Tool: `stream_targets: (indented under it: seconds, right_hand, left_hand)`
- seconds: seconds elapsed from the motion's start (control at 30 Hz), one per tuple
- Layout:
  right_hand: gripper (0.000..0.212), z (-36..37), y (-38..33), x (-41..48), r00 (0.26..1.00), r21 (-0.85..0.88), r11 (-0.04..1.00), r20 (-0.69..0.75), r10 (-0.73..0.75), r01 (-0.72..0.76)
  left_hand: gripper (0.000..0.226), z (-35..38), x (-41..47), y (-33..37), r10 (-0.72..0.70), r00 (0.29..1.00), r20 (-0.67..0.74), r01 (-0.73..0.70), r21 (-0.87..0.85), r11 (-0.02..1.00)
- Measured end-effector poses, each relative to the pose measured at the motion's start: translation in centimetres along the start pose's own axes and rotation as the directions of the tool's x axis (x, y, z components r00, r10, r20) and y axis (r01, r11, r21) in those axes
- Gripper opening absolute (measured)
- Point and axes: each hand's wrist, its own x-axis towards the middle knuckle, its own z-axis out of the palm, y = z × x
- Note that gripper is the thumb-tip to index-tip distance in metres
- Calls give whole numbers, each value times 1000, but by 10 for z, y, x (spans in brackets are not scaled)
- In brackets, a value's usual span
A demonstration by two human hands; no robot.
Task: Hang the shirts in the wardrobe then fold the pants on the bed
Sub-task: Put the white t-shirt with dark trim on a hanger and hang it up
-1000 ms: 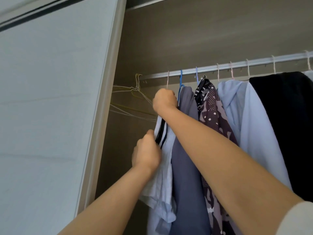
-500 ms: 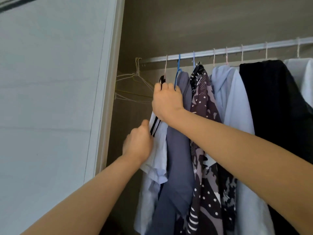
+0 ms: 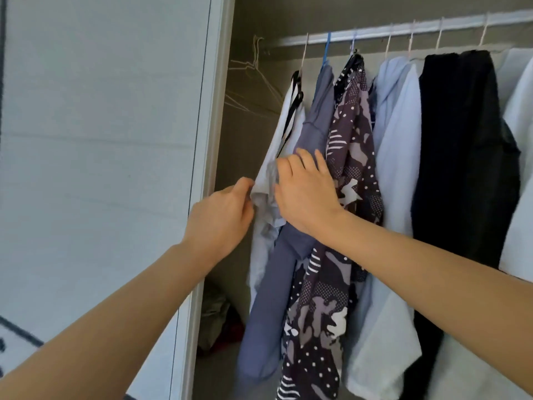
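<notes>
A white shirt with a black stripe (image 3: 284,122) hangs leftmost among the clothes on the white wardrobe rail (image 3: 403,26). My left hand (image 3: 222,215) pinches the edge of its sleeve at mid height. My right hand (image 3: 305,194) lies flat with spread fingers over the same sleeve and the blue-grey shirt (image 3: 314,116) next to it. To the right hang a dark patterned shirt (image 3: 352,125), a light blue shirt (image 3: 395,125) and a black garment (image 3: 461,140). No pants and no bed are in view.
Empty wire hangers (image 3: 253,79) hang at the rail's left end. The pale sliding door (image 3: 115,140) fills the left side, its edge close to my left hand. A dark heap of cloth (image 3: 219,321) lies on the wardrobe floor.
My right hand has let go of the hanger top near the rail and dropped to the sleeve. My left hand has moved down to the sleeve edge. The view has tilted down.
</notes>
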Motion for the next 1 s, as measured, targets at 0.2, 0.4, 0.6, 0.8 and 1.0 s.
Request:
stream_targets:
  seconds: [0.2, 0.4, 0.6, 0.8, 1.0]
  right_hand:
    - [40, -13, -17, -65, 1000, 169, 986, 25, -10, 5]
    - [41, -19, -41, -142, 997, 395, 916, 1, -82, 74]
    - [40, -31, -84, -227, 974, 660, 738, 44, -224, 140]
    - [39, -42, -131, -304, 913, 832, 528, 66, -403, 172]
    - [34, -58, -177, -366, 856, 918, 348, 19, -516, 189]
  left_hand:
    - [26, -27, -46, 8, 40, 999, -5, -39, 125, 991]
    - [24, -35, -126, 36, 3, 999, 36, -12, 242, 970]
    - [25, -41, -229, 75, -193, 974, 122, 138, 354, 925]
    - [24, -57, -335, 109, -476, 873, 109, 380, 458, 803]
    - [28, -81, -450, 129, -769, 639, 15, 648, 529, 548]
